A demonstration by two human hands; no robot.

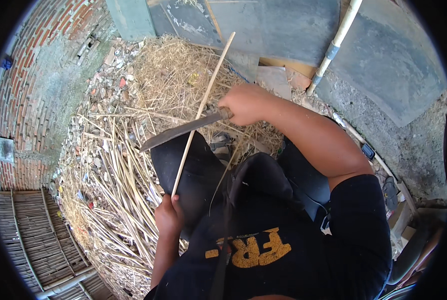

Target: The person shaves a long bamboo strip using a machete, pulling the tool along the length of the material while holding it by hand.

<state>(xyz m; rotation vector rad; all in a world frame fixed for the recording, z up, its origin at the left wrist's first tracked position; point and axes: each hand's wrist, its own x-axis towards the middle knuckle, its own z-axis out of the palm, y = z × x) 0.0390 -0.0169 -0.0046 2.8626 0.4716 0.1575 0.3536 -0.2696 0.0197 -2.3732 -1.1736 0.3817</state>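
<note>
My left hand (pixel 169 216) is closed round the lower end of a long, thin, pale bamboo strip (pixel 207 90). The strip slants up and to the right, past my dark-clad knee. In my right hand (pixel 247 104) is the handle of a machete (pixel 181 131), fingers wrapped round it. Its dark, broad blade points left and crosses the strip about midway, above the knee. Whether the edge bites into the strip, I cannot tell.
Many cut bamboo strips (pixel 128 185) lie in a heap at the left on rubble. A mound of pale shavings (pixel 176 75) is ahead. Brick wall (pixel 33 90) stands left, grey panels (pixel 278 30) beyond, with a white pipe (pixel 336 45) leaning there.
</note>
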